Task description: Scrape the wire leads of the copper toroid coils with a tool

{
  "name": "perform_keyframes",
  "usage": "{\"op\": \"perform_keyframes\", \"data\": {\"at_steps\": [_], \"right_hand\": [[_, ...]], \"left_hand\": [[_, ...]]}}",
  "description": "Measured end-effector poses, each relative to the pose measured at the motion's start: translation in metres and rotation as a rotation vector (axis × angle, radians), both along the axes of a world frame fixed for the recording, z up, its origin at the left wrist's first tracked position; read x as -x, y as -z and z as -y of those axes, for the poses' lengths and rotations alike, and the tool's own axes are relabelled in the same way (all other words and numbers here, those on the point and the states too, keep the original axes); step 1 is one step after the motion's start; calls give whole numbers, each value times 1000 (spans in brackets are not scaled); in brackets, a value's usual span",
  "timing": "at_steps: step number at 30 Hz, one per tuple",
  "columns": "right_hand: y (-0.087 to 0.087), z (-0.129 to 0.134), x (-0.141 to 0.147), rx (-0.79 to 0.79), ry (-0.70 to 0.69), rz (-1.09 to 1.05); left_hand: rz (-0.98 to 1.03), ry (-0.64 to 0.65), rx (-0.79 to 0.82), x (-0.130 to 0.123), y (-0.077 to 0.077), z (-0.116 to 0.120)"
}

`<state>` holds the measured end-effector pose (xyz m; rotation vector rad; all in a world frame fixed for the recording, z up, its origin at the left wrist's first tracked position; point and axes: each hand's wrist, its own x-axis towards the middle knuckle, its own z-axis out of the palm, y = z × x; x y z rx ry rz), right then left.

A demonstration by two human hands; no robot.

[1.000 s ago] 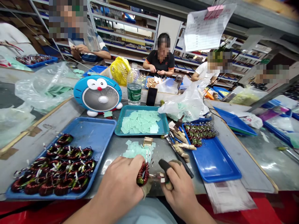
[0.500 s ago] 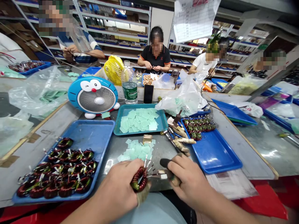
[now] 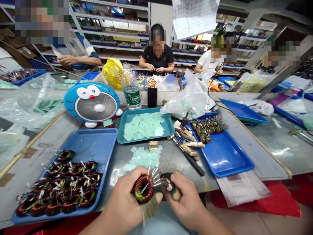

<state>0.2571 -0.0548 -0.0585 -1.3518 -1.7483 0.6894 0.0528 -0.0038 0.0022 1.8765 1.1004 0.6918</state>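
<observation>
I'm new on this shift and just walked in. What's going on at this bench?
The person's left hand grips a copper-wound toroid coil with thin leads sticking out. The right hand holds a small black-handled tool beside those leads. More coils lie in a blue plastic tray to the left, and pale green paper squares fill a teal tray ahead. Across the bench, a co-worker in a black polo shirt works with both hands.

The right hand [image 3: 181, 203] is moving its black-handled tool [image 3: 166, 178] closer to the copper-wound toroid coil [image 3: 143, 188], while the left hand [image 3: 123, 192] is tilting the coil, swinging its thin metal leads [image 3: 153, 174] toward the tool.
</observation>
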Motion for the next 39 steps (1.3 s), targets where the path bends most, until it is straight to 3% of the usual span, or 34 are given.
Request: {"op": "perform_keyframes", "data": {"at_steps": [4, 9, 14, 18, 21, 25, 32, 37, 39], "right_hand": [[11, 11, 20, 33, 28, -185], [19, 8, 35, 111, 47, -313], [31, 8, 13, 95, 131, -276], [37, 14, -7, 350, 270, -544], [28, 10, 1, 451, 172, -766], [8, -5, 18, 425, 152, -942], [-26, -25, 17, 408, 51, -997], [-29, -27, 16, 347, 71, -950], [-27, -25, 17, 356, 59, -977]], "left_hand": [[75, -58, 29, -4, 5, 8], [147, -55, 50, -5, 23, 3], [122, -55, -1, 3, 35, -13], [183, -123, 126, -1, 35, -14], [238, -148, 181, -9, 35, -12], [222, -136, 128, -13, 35, -14], [8, -2, -97, -9, 34, -19], [103, -68, -28, -15, 35, -9], [129, -35, 43, -15, 39, -8]]}}
